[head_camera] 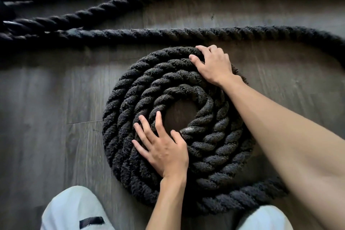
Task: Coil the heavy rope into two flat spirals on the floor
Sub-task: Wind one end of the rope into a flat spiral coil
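A thick black twisted rope lies wound into a flat spiral (130, 110) of several turns on the grey wood floor, its taped end (188, 130) at the centre. My left hand (164, 147) lies flat on the inner turns at the lower left, fingers spread. My right hand (212, 63) curls over the outermost turn at the top of the spiral, fingers hooked on the rope. The free rope runs out under my right forearm at the lower right and arcs back across the floor (168, 32).
Two more runs of the same rope (104, 8) stretch across the top of the view, meeting a shiny bound section (13, 24) at far left. My knees in pale trousers (74, 209) frame the bottom edge. Bare floor planks (46, 108) lie left of the spiral.
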